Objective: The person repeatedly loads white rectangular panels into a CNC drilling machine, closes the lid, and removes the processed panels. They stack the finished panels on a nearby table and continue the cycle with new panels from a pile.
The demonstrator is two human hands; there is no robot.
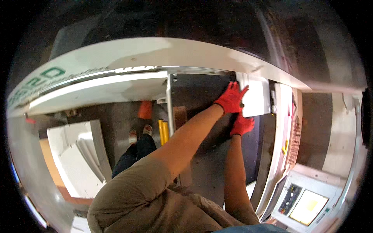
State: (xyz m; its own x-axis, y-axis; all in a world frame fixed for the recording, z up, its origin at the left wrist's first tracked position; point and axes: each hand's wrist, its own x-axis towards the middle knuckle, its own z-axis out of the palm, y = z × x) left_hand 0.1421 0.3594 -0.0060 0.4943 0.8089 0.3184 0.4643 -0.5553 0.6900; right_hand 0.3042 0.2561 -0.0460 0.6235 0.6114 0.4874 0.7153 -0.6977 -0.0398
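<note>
Here was the key line: the white panel point(255, 96) lay just to the right of the left hand point(233, 100) and just beyond the right hand point(243, 125), its longer side running away from the person. Both hands were close in, the left along the panel's left edge, the right below its near-left corner. The left hand's fingers stood apart, the thumb side reaching over that edge; the right hand sat with its fingers bunched, and whether it pinched the corner I could not tell.

And the surfaces! The panel was flat, smooth and four-sided, so bright that glare wiped out any detail. Both red gloves looked soft and close-fitting. Beneath them spread a dark tabletop point(200, 95), dull and scuffed, speckled toward the near side. A pale metal fitting point(273, 101) stood just beside the panel's right edge. Across the far side curved a broad, smooth white beam point(186, 50). Over to the left, well apart, lay flat white boards point(75, 155), and two rounded yellow posts point(165, 133) stood nearer the tabletop.
</note>
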